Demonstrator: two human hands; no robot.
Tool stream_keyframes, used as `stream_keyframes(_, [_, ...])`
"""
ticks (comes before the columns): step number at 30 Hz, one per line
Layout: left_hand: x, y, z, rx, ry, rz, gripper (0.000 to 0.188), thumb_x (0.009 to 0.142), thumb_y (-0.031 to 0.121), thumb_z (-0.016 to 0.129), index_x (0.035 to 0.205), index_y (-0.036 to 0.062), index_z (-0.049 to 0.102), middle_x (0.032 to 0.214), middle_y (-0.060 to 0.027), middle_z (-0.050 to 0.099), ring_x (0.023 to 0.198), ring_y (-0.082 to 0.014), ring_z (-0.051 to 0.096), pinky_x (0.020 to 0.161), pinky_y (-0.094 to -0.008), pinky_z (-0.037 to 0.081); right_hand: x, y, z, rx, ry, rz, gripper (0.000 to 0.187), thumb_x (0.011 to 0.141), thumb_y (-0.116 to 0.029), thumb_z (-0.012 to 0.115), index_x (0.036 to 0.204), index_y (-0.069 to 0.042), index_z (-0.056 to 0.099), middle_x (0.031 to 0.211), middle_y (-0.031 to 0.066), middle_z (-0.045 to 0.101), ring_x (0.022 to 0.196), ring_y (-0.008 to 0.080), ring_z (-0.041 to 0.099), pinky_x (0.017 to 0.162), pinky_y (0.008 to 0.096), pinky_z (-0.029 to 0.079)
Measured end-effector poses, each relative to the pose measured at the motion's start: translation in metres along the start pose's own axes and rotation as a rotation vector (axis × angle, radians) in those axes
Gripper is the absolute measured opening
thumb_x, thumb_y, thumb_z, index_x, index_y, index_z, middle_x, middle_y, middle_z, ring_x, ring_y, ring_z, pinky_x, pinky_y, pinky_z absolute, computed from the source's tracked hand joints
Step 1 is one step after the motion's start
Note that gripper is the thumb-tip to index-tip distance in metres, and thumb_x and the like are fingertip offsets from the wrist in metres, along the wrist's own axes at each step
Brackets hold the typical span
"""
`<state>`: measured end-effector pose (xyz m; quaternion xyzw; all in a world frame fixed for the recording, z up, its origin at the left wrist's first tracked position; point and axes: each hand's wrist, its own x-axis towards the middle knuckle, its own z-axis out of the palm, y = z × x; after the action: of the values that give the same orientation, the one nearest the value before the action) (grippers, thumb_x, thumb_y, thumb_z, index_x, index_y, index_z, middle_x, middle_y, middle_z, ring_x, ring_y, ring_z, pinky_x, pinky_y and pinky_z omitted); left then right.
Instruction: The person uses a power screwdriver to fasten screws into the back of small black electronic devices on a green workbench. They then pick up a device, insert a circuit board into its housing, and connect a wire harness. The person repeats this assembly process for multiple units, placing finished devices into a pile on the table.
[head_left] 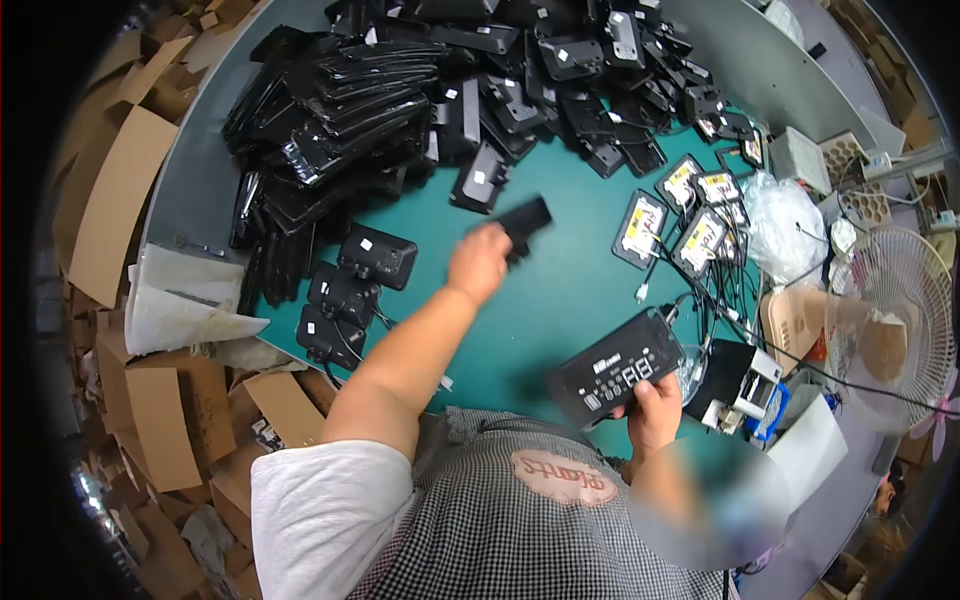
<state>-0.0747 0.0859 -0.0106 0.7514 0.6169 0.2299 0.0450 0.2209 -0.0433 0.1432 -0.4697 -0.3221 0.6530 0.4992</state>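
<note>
My right hand [655, 408], low on the right, grips the near edge of a black display unit [605, 365]. White digits and symbols show on its face, and a black cable plug meets its far right corner. Out over the middle of the green table, my left hand [478, 262] is closed on the left end of another black unit [528, 222], slightly blurred. A few black units with brackets [378, 256] lie left of that forearm, their white-tipped cables trailing toward me. Fingers of both hands are partly hidden.
Black housings [350, 100] are piled high along the back and left. Several labelled modules with wires [640, 228] lie at the right, near a plastic bag [788, 225] and a fan [888, 320]. Loose cables cross there. Cardboard boxes [135, 205] stand beyond the left edge.
</note>
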Motion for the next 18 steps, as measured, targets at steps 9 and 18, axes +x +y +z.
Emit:
stream_keyframes(9, [-0.036,0.081,-0.034,-0.207,-0.427,0.226,0.042,0.077,0.026,0.069,0.116,0.0107,0.062,0.116,-0.0175,0.062,0.113,-0.0358,0.056,0.096,-0.0478,0.044,0.028,0.001,0.013,0.0,-0.01,-0.015,0.038,0.083,-0.012,0.062,0.116,0.004,0.052,0.091,0.0155,0.066,0.059,0.0188,0.064,0.041,0.0246,0.05])
stream_keyframes(18, [0.209,-0.072,-0.217,0.111,0.472,-0.031,0.045,0.08,0.034,0.071,0.114,0.0051,0.063,0.115,-0.0167,0.064,0.109,-0.0361,0.057,0.096,-0.0449,0.045,0.034,-0.008,0.021,0.015,0.013,-0.042,0.042,0.084,-0.019,0.065,0.117,0.003,0.052,0.093,0.0132,0.066,0.06,0.0176,0.064,0.041,0.0235,0.049])
